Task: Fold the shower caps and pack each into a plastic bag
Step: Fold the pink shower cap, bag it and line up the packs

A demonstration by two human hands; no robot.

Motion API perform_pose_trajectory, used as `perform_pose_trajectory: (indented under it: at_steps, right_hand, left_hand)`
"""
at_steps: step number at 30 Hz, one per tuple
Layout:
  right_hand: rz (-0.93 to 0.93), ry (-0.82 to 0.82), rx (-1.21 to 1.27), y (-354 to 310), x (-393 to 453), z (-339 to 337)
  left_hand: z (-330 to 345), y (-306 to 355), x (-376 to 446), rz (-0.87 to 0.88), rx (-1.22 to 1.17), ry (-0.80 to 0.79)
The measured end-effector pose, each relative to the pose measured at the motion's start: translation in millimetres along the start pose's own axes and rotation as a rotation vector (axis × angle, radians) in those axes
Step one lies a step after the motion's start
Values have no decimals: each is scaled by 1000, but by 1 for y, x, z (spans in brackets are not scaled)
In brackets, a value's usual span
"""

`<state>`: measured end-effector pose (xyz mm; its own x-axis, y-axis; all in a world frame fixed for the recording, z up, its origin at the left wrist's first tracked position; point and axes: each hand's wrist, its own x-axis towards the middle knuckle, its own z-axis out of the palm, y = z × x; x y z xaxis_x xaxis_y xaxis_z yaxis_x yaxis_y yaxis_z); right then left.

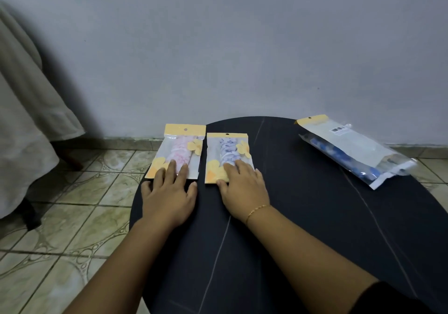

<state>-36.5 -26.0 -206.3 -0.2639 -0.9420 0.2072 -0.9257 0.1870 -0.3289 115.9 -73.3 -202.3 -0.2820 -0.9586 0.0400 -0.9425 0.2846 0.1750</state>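
Where table [303, 216] ends, overhanging pink bag [178, 153].

head view | from above the near edge of the round black table [303, 216], facing forward and down | close over the tabletop (wide-angle) | grey wall [242, 47] rises beyond the table's far edge

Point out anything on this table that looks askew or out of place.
The blue cap's bag lies slanted at the table's far right edge, its corner overhanging. The pink cap's bag overhangs the left edge. The purple cap's bag lies straight.
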Motion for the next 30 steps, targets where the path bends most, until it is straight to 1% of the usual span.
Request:
perform_pose_trajectory:
  at_steps: [4,6,10,13,16,20,23,26,28,30]
  right_hand:
    - [25,37,-23,-7,9,6]
    - [31,60,-24,-7,9,6]
    - [34,125,-9,-5,3,0]
    - [50,137,-37,8,-5,-8]
    - [112,143,-109,37,-14,-22]
    - [211,160,-272,90,-32,-49]
    - [229,235,-311,123,-48,-62]
    - [240,337,-357,147,-67,-70]
    - [305,347,-388,157,-75,-77]
    - [393,310,-394,168,-77,-86]
  left_hand:
    - [2,0,6,-17,-23,-15]
    - [1,2,6,-17,-35,9]
    - [-2,18,1,39,-63,101]
    - [-4,43,-4,113,-84,127]
    - [-5,78,-13,213,-111,95]
    - [2,125,-30,350,-98,21]
    - [6,152,-43,421,-75,-39]
    - [9,175,-54,474,-80,-51]
    - [13,184,-59,490,-87,-61]
    - [18,189,-63,495,-79,-69]
